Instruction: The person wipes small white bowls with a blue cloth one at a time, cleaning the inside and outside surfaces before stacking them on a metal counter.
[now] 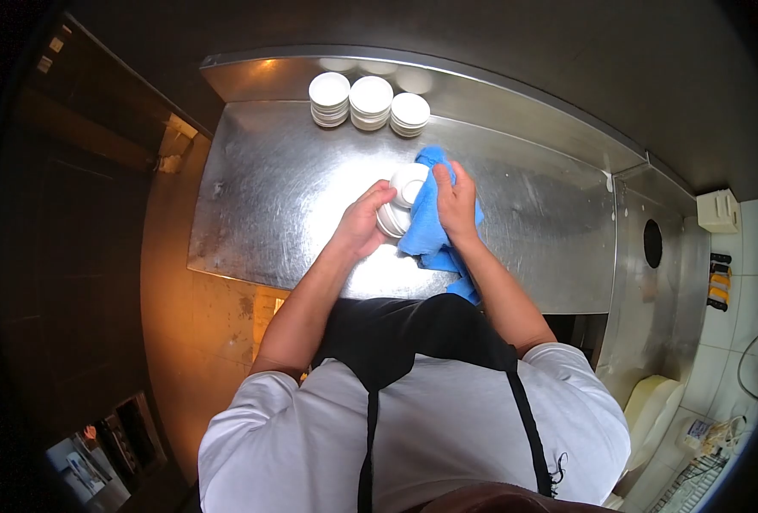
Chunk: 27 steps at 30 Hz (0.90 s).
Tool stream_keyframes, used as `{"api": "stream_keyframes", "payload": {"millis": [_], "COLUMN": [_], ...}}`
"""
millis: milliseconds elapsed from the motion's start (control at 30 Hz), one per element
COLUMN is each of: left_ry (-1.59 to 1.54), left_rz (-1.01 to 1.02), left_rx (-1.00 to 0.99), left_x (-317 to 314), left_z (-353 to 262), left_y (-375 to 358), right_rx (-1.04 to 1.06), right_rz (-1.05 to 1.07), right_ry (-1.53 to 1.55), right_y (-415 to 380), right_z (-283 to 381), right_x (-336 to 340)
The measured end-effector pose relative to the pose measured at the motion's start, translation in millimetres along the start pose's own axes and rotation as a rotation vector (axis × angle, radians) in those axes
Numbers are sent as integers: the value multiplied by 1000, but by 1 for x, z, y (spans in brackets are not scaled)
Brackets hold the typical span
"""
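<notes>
My left hand (366,221) grips several small white dishes (393,220) by their left side, above the steel counter. The uppermost dish (408,185) is tilted and its round base ring faces me. My right hand (457,203) is closed on a blue cloth (431,218), which lies against the right side of the dishes and hangs down toward my apron. The cloth covers part of the dishes, so how many there are cannot be made out.
Three stacks of white dishes (370,101) stand at the back of the steel counter (533,222), near its raised back edge (516,90). To the right, a steel surface (644,291) has a dark round hole (653,244). A white box (718,210) is mounted on the wall.
</notes>
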<state>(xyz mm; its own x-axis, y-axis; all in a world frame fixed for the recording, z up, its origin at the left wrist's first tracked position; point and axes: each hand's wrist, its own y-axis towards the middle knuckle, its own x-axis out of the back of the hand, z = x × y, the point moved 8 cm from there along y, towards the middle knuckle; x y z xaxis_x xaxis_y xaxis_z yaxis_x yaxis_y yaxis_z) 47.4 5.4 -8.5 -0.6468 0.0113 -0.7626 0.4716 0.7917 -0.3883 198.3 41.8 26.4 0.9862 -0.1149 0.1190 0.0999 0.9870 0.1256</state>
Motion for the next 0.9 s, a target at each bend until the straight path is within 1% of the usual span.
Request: {"api": "stream_keyframes", "payload": {"millis": [33, 133, 233, 333, 433, 533, 633, 733, 833, 900], "left_ry": [-9, 1, 21, 78, 13, 19, -76, -21, 77, 78], "left_rz": [-19, -38, -102, -58, -62, -56, -112, -87, -77, -65], "left_rx": [-6, -12, 43, 27, 20, 43, 108, 160, 110, 88], "left_x": [1, 10, 6, 13, 18, 11, 12, 14, 15, 6], "left_z": [-2, -1, 0, 12, 14, 16, 10, 12, 12, 15], "left_y": [-1, 1, -5, 6, 12, 9, -2, -2, 4, 4], "right_rx": [81, 210, 424, 153, 47, -248, 109, 185, 56, -74], "right_rz": [-44, 76, 159, 190, 141, 260, 363, 447, 450, 386], "right_ry": [-17, 17, -271, -317, -362, -226, -158, -231, -226, -245], "right_y": [-3, -11, -13, -9, -7, 0, -14, -22, -22, -16], "right_z": [9, 24, 40, 22, 13, -22, 7, 6, 9, 4], "right_x": [0, -13, -18, -16, -14, -9, -17, -18, -14, -9]}}
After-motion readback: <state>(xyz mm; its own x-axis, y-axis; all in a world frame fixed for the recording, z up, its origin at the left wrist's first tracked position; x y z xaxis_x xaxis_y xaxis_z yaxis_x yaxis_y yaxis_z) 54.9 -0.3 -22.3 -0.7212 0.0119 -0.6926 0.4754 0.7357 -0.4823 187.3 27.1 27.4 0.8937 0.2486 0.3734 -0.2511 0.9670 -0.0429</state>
